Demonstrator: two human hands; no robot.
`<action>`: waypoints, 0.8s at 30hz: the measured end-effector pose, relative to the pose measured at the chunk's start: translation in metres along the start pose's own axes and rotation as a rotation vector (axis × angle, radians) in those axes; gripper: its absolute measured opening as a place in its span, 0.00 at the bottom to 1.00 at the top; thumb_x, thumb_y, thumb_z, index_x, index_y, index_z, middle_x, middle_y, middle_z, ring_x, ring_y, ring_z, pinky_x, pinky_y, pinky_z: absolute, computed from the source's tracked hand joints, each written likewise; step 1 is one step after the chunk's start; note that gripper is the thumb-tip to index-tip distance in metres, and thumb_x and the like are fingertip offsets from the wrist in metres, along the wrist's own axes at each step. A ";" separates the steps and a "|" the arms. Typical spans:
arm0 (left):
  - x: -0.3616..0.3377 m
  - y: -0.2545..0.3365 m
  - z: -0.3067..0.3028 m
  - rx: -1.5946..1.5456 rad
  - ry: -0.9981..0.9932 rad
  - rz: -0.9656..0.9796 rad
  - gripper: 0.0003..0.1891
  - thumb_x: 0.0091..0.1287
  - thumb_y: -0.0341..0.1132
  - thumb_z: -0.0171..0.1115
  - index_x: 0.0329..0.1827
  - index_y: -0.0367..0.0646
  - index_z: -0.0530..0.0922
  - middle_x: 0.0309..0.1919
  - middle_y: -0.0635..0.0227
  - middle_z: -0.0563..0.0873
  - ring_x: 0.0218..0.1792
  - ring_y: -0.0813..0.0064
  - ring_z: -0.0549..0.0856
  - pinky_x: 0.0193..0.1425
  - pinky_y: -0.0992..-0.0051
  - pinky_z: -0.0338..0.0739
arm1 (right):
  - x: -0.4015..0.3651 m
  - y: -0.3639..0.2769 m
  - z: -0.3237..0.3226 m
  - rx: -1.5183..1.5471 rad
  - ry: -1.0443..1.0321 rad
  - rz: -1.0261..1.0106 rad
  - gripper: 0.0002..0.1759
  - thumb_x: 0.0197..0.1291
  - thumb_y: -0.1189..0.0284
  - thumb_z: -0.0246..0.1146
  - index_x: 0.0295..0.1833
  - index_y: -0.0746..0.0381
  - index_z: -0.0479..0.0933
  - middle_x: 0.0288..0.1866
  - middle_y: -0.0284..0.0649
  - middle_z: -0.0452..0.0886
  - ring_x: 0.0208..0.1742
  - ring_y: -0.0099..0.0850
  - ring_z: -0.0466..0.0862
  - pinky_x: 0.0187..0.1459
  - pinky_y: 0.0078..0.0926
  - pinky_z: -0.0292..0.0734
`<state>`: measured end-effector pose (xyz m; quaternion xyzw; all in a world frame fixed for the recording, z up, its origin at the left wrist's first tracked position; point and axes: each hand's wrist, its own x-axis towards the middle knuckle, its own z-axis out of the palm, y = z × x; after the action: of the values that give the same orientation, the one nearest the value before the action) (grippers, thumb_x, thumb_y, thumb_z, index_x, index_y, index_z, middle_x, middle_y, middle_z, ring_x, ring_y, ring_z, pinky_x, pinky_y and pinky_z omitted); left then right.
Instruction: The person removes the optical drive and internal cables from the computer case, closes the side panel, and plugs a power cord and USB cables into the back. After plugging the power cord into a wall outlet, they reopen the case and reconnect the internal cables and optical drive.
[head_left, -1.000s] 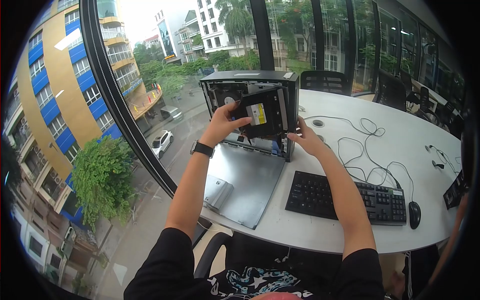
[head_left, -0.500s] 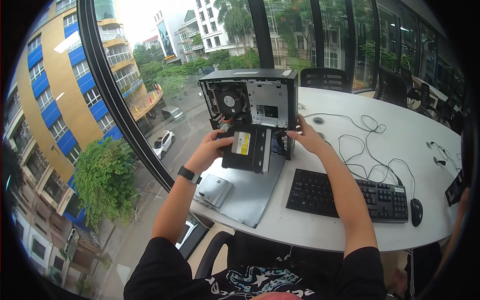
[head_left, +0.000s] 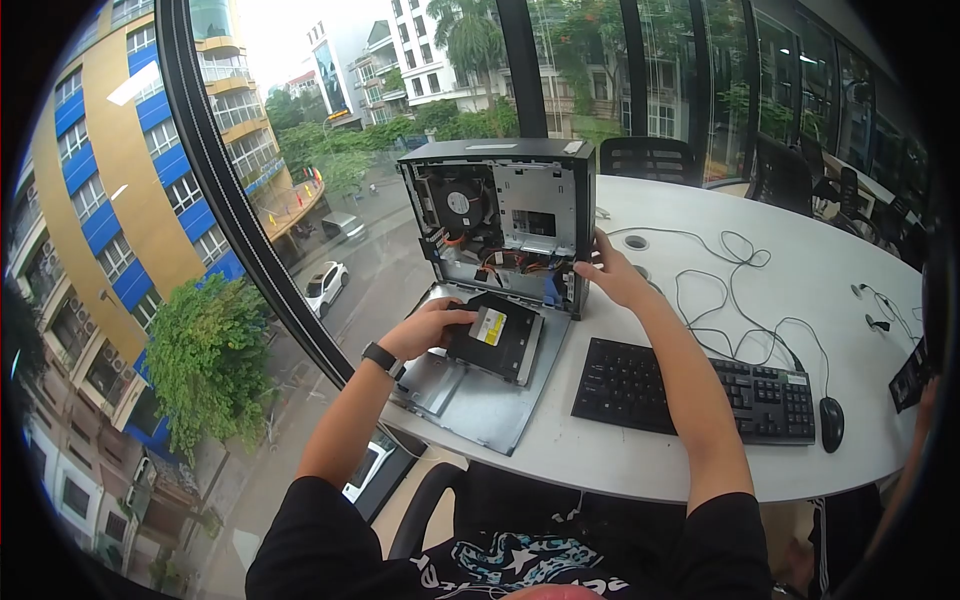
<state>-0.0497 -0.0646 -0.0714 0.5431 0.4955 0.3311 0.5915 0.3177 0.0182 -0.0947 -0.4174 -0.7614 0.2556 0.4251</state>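
Note:
My left hand (head_left: 432,335) grips the left end of a black optical drive (head_left: 510,352) with a yellow and white label. The drive is low over a grey metal side panel (head_left: 490,415) on the table, tilted slightly. Behind it stands an opened desktop computer case (head_left: 500,150), its fan (head_left: 459,203), metal bracket plate (head_left: 540,190) and loose cables (head_left: 515,260) exposed. My right hand (head_left: 610,275) holds the right edge of the case, thumb on the front side and the other fingers hidden behind.
Right of the panel lie a black keyboard (head_left: 765,400) and a mouse (head_left: 832,425), with tangled cables (head_left: 735,300) behind them. Part of another person's arm (head_left: 912,450) shows at the far right edge, beside a dark phone-like device (head_left: 908,378). A window runs along the left.
My left hand has brought the optical drive down and away from the case, close over the side panel, uncovering the cables inside. My right hand stays on the case.

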 end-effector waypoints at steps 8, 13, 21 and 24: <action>0.001 0.006 0.014 0.533 -0.063 -0.033 0.40 0.69 0.61 0.67 0.70 0.35 0.73 0.39 0.67 0.82 0.31 0.80 0.78 0.33 0.78 0.71 | 0.001 0.001 0.000 -0.007 -0.007 0.000 0.58 0.65 0.45 0.70 0.84 0.68 0.48 0.67 0.54 0.76 0.62 0.46 0.83 0.58 0.38 0.81; 0.005 0.004 0.021 0.696 0.005 0.070 0.39 0.69 0.64 0.65 0.66 0.35 0.76 0.38 0.63 0.83 0.32 0.75 0.80 0.36 0.75 0.74 | 0.000 -0.001 -0.001 0.014 -0.013 -0.002 0.58 0.64 0.44 0.70 0.84 0.68 0.48 0.67 0.54 0.76 0.63 0.47 0.82 0.59 0.39 0.81; 0.007 -0.002 0.018 0.834 0.057 0.205 0.39 0.69 0.65 0.64 0.65 0.34 0.79 0.49 0.52 0.85 0.47 0.61 0.84 0.55 0.66 0.78 | -0.001 -0.005 -0.002 0.013 -0.015 0.001 0.58 0.64 0.45 0.70 0.84 0.67 0.48 0.68 0.54 0.75 0.63 0.47 0.82 0.59 0.39 0.81; 0.012 -0.011 0.013 0.950 0.082 0.310 0.38 0.70 0.63 0.64 0.67 0.36 0.79 0.54 0.54 0.83 0.50 0.62 0.83 0.56 0.68 0.78 | -0.001 -0.005 -0.002 0.017 -0.019 0.005 0.58 0.64 0.46 0.70 0.84 0.67 0.48 0.68 0.54 0.75 0.63 0.46 0.82 0.59 0.39 0.81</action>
<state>-0.0356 -0.0593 -0.0854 0.8063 0.5277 0.1740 0.2028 0.3177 0.0147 -0.0907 -0.4130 -0.7622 0.2672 0.4209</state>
